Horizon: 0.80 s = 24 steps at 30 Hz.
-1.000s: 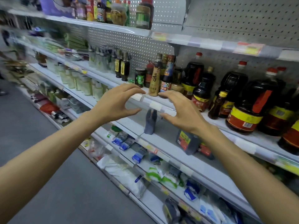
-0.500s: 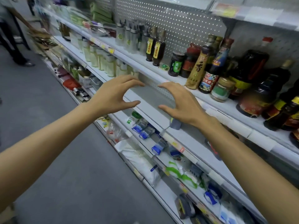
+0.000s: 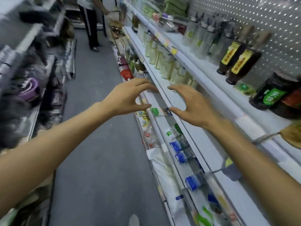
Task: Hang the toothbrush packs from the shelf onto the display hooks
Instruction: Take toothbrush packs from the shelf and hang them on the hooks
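Left hand (image 3: 128,97) and right hand (image 3: 189,106) raised side by side in front of the shelf (image 3: 210,88), palms facing, fingers bent in a loose claw, thumbs below. Nothing held in either; gap between them open. Probably kept raised and part-spread for a reach while walking the aisle.

Toothbrush packs: cannot pick out with certainty. Blue-and-clear packs (image 3: 180,150) lying on a lower shelf below the right forearm, possibly the ones meant; too blurred to confirm. Display hooks: none clearly made out; pegboard (image 3: 244,18) behind the top shelf bare where visible.

Shelf stock at hand level: pale bottles (image 3: 164,61), dark sauce bottles (image 3: 236,62), dark jars (image 3: 273,92) to the right. Another person (image 3: 91,22) standing far down the aisle, beside the same shelving.

Judgement: search or approach stage, no pack picked up yet. Next: locate packs and hooks, lower hands to the low shelf. Risk: heavy blur, wrong item easily taken.
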Each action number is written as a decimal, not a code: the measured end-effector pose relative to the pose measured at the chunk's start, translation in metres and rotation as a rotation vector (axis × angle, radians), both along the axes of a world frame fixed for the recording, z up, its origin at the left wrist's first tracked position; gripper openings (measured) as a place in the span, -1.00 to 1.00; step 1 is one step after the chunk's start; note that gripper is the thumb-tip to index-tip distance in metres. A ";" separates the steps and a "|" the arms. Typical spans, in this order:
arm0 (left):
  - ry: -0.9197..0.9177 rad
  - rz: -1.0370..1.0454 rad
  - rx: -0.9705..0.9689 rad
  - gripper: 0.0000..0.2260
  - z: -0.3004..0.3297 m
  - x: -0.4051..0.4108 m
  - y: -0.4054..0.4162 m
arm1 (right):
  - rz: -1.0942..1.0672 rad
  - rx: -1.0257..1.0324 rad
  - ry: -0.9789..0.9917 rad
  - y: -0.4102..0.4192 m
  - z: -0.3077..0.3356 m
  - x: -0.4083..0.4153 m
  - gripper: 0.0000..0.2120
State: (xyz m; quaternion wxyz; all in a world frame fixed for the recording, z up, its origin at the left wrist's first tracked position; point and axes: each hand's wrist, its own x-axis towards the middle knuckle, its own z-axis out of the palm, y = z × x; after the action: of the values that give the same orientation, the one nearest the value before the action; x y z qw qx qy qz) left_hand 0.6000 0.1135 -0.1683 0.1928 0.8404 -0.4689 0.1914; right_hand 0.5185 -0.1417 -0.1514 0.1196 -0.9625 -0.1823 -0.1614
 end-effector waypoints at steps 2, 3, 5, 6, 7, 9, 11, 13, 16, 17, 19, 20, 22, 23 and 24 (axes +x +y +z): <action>0.008 0.056 0.013 -0.55 -0.005 0.020 0.005 | 0.048 -0.005 0.012 0.001 -0.002 0.036 -0.39; 0.012 0.090 0.020 -0.54 -0.008 0.030 0.009 | 0.080 -0.010 0.020 0.003 -0.004 0.053 -0.38; 0.027 0.154 0.033 -0.53 -0.015 0.047 0.020 | 0.140 -0.019 0.030 0.010 -0.008 0.083 -0.39; 0.035 0.180 0.042 -0.53 -0.018 0.055 0.026 | 0.165 -0.015 0.031 0.014 -0.011 0.096 -0.39; 0.041 0.206 0.053 -0.53 -0.020 0.062 0.033 | 0.186 -0.006 0.033 0.019 -0.013 0.108 -0.39; 0.050 0.256 0.074 -0.53 -0.023 0.075 0.047 | 0.222 -0.001 0.040 0.030 -0.019 0.130 -0.40; 0.061 0.297 0.071 -0.53 -0.027 0.090 0.062 | 0.257 -0.014 0.062 0.043 -0.026 0.152 -0.40; 0.073 0.325 0.058 -0.53 -0.031 0.105 0.078 | 0.294 -0.032 0.078 0.059 -0.032 0.175 -0.39; 0.089 0.349 0.052 -0.54 -0.041 0.133 0.106 | 0.330 -0.040 0.091 0.087 -0.041 0.212 -0.39; 0.088 0.358 0.052 -0.54 -0.045 0.144 0.117 | 0.342 -0.042 0.096 0.098 -0.043 0.225 -0.39; 0.080 0.379 0.048 -0.54 -0.051 0.167 0.140 | 0.365 -0.049 0.103 0.121 -0.048 0.252 -0.39; 0.073 0.388 0.042 -0.54 -0.054 0.180 0.151 | 0.376 -0.055 0.102 0.133 -0.051 0.267 -0.39; 0.072 0.401 0.031 -0.54 -0.057 0.205 0.176 | 0.393 -0.062 0.097 0.159 -0.055 0.297 -0.39; 0.073 0.401 0.035 -0.54 -0.057 0.217 0.189 | 0.398 -0.062 0.096 0.172 -0.056 0.313 -0.39; 0.073 0.400 0.046 -0.53 -0.057 0.229 0.203 | 0.404 -0.058 0.096 0.186 -0.057 0.327 -0.39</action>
State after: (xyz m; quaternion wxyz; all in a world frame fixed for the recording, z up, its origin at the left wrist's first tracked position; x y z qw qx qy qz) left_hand 0.8288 0.3165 -0.2250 0.1486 0.9273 -0.2897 0.1845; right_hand 0.8455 0.0440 -0.2081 0.1301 -0.9160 -0.3704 -0.0825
